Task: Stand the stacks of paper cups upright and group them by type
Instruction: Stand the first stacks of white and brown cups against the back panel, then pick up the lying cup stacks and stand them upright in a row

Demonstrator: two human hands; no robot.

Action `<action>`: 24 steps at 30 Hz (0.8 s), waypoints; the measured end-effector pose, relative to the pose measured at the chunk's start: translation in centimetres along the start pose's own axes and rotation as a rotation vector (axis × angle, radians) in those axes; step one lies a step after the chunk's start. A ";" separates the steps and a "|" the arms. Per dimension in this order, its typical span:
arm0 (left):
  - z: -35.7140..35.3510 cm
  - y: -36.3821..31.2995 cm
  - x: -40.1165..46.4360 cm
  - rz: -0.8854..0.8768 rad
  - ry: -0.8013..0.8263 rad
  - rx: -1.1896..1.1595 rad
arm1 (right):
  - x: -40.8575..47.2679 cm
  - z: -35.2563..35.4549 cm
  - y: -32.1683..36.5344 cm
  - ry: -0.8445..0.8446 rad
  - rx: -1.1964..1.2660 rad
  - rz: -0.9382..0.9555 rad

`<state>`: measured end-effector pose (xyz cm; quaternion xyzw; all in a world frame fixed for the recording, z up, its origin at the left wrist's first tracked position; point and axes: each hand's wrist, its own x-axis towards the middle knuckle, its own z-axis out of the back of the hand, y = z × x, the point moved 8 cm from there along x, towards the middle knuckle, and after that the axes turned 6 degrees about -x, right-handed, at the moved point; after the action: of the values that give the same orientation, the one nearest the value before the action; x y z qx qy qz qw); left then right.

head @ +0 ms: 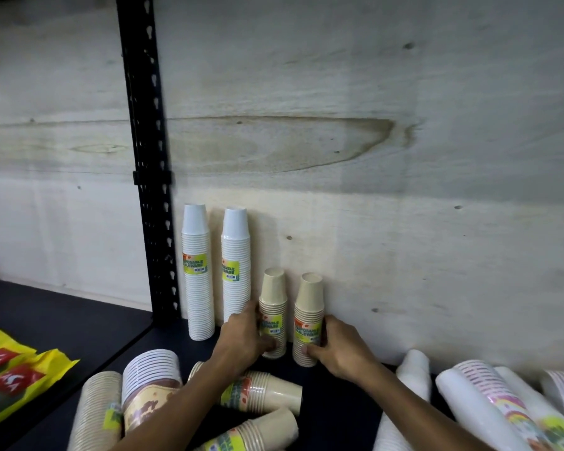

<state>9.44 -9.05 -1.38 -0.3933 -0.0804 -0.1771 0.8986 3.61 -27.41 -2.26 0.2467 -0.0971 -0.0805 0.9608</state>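
Two tall white cup stacks stand upright against the plywood back wall. Right of them stand two short beige cup stacks. My left hand grips the left beige stack near its base. My right hand grips the right beige stack, thumb on its lower front. More beige stacks lie on their sides on the dark shelf in front. A stack with white rims and a brown print and a long beige stack lie at the front left.
White and rainbow-printed stacks lie on their sides at the right, with a white stack beside them. A black perforated upright post divides the shelf. Yellow and red packets lie on the left shelf section.
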 end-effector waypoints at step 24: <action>-5.4 -11.8 -10.0 -0.100 0.283 0.172 | -13.6 13.7 -9.1 -0.038 -0.334 -0.359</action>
<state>-4.31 -17.92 0.12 -0.2817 0.0125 -0.2678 0.9213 -13.65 -38.82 3.05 0.0959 -0.0553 -0.2693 0.9567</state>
